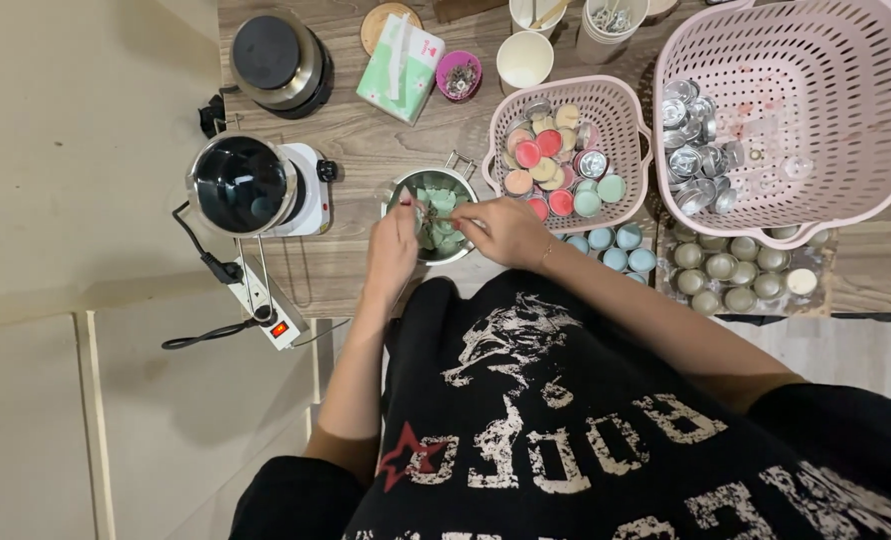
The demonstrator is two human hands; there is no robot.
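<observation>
Metal pot: green wax pieces | left hand, right hand: grip unclear | basket: coloured candles

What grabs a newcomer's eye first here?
Both hands, left hand and right hand, meet over a small metal pot of pale green pieces at the table's front edge. To the right, a small pink basket holds colourful discs, and a large pink basket holds shiny metal cups.
</observation>
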